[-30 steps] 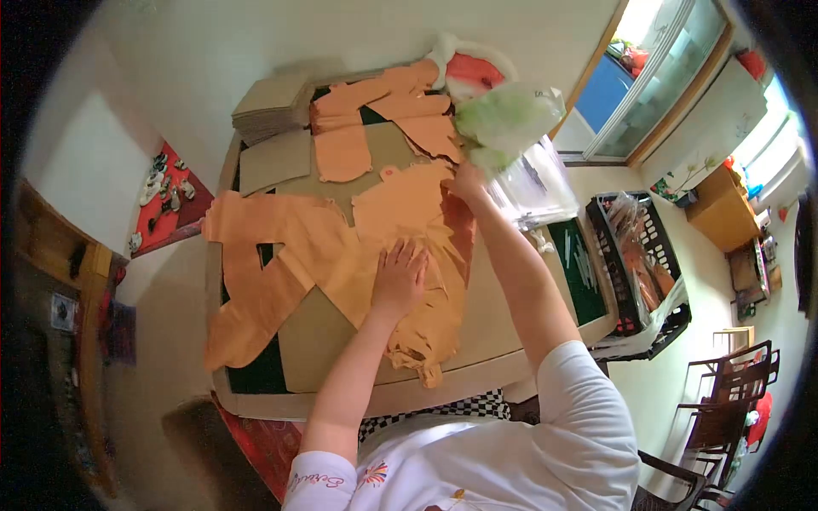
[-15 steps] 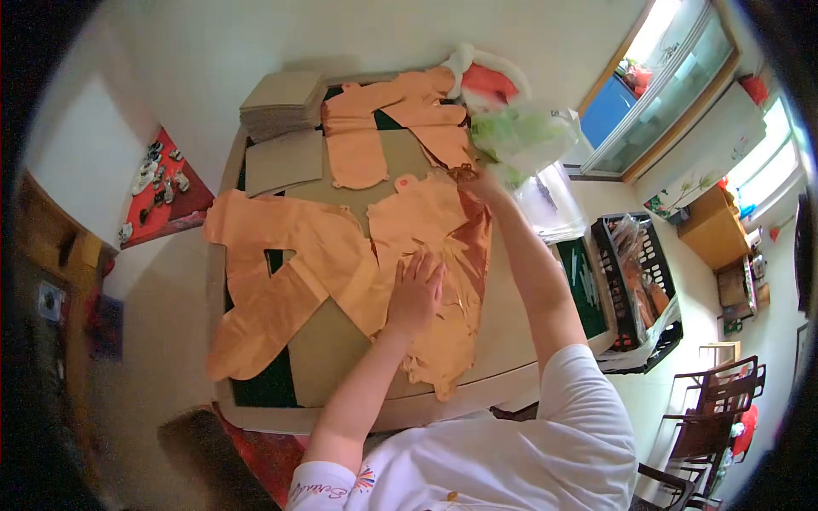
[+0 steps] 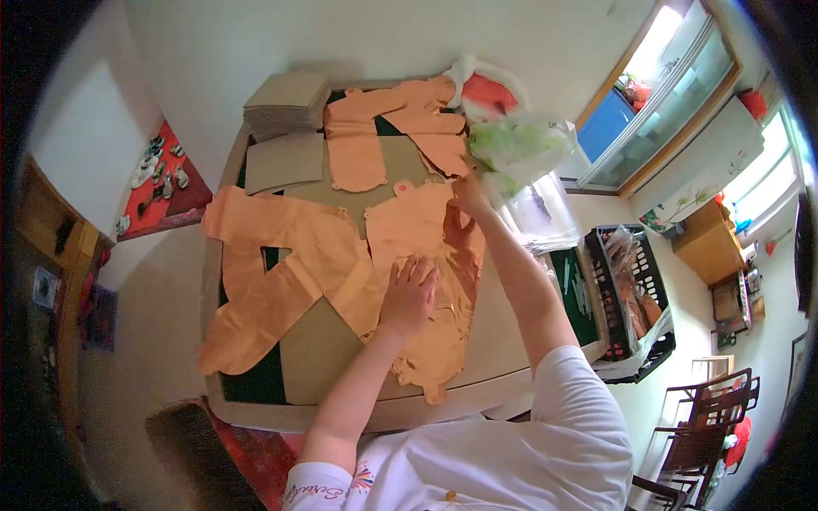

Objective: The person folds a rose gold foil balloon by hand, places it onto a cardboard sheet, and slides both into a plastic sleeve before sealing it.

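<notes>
Containing clear plastic (image 3: 629,244) and orange pieces (image 3: 634,317): black crate (image 3: 603,285); left hand (image 3: 411,298), open, is resting on orange foil (image 3: 409,220); right hand (image 3: 471,198), apart, is touching its edge, grip unclear.

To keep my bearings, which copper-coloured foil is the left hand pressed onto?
The crinkled foil with a red mark on its far tab. The left hand lies on its creased middle; its fingers cover neither the foil at left nor the far foil.

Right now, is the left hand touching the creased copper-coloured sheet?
Touching. The head view shows the left hand palm-down on the creased copper-coloured sheet, wrinkles around its fingers.
</notes>
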Motion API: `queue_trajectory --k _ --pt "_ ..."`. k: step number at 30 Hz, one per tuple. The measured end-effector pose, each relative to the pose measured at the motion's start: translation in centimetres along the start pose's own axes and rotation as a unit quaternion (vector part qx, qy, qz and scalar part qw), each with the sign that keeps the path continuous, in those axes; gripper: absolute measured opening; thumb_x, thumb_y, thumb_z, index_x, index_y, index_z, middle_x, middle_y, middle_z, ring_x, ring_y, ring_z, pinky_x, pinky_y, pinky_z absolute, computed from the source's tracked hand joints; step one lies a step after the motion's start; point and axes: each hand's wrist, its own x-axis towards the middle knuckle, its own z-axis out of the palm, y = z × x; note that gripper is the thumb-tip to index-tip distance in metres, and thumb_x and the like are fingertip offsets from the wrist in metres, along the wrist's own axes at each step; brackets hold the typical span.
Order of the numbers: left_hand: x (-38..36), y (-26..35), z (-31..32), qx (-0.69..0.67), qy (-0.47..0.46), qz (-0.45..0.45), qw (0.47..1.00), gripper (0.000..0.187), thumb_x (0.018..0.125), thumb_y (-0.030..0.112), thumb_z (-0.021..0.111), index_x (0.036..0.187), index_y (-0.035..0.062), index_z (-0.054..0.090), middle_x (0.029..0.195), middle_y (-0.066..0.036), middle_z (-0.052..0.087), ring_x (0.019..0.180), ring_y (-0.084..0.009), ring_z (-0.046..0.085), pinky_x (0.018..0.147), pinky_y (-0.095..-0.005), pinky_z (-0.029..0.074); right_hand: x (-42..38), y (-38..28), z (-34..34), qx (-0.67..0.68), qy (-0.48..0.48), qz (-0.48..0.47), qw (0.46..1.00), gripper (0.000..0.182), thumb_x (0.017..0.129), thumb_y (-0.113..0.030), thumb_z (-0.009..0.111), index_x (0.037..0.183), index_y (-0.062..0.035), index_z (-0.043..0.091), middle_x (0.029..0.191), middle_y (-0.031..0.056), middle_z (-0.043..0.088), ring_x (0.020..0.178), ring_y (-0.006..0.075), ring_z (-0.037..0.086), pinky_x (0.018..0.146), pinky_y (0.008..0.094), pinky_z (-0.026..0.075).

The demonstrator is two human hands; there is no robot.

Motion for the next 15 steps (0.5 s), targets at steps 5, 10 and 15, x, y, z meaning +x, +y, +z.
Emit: queue_trajectory --k 5,10,15 --pt "-0.2 0.0 -0.2 0.002 -0.047 -0.017 0.999 0.044 0.091 0.025 0.049 0.134 0.0128 0.047 0.142 -0.011 0.041 0.136 -0.0285 0.030 0.112 -0.0503 0.022 0.3 0.4 -0.5 0.234 0.007 0.083 0.969 0.061 0.062 -0.033 0.077 0.110 0.0001 0.060 0.108 0.0207 0.061 0.092 0.0284 0.063 0.074 0.0403 0.051" --pt "-0.3 0.0 -0.3 0.003 -0.038 -0.012 0.999 0.043 0.091 0.024 0.049 0.132 0.0119 0.049 0.141 -0.012 0.042 0.136 -0.0291 0.031 0.112 -0.0499 0.023 -2.0 0.4 -3.4 0.369 0.033 0.047 0.927 0.070 0.061 -0.018 0.077 0.124 -0.0009 0.052 0.105 0.0170 0.062 0.076 0.0251 0.063 0.063 0.0358 0.052" --pt "-0.3 -0.1 0.3 0.002 -0.004 -0.012 1.000 0.038 0.091 0.024 0.051 0.128 0.0140 0.053 0.138 -0.009 0.046 0.133 -0.0274 0.037 0.109 -0.0580 0.023 -3.7 -1.0 -4.9 0.514 0.039 0.029 0.856 0.071 0.069 -0.007 0.072 0.133 -0.0035 0.041 0.103 0.0137 0.059 0.077 0.0190 0.060 0.059 0.0316 0.052"
